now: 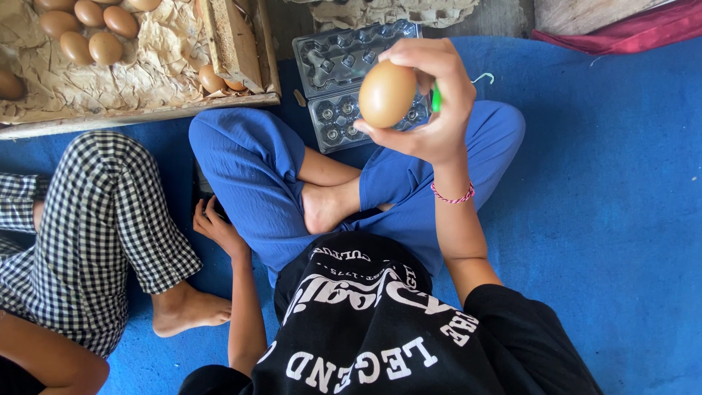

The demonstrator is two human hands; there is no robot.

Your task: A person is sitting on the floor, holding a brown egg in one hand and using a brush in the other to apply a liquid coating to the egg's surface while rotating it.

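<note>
- Above our crossed legs, our right hand point(431, 110) clamps a brown egg point(387, 93).
- Behind it lies a clear egg tray point(333, 55).
- Our left hand point(216, 227) rests loosely open on the blue mat point(599, 219), beside a checked-trousered person's foot point(186, 307).

— What couldn't you make out around your right hand point(431, 110)?

— A green thing point(436, 98) showed only as a sliver behind your fingers; its kind was unclear. Your hand and the egg point(387, 93) covered part of the clear plastic egg tray point(333, 66).

— And your left hand point(216, 228)?

— Its fingertips disappeared under your knee, against something dark you couldn't identify. The wooden crate point(234, 44) was cut off at the top edge.
</note>
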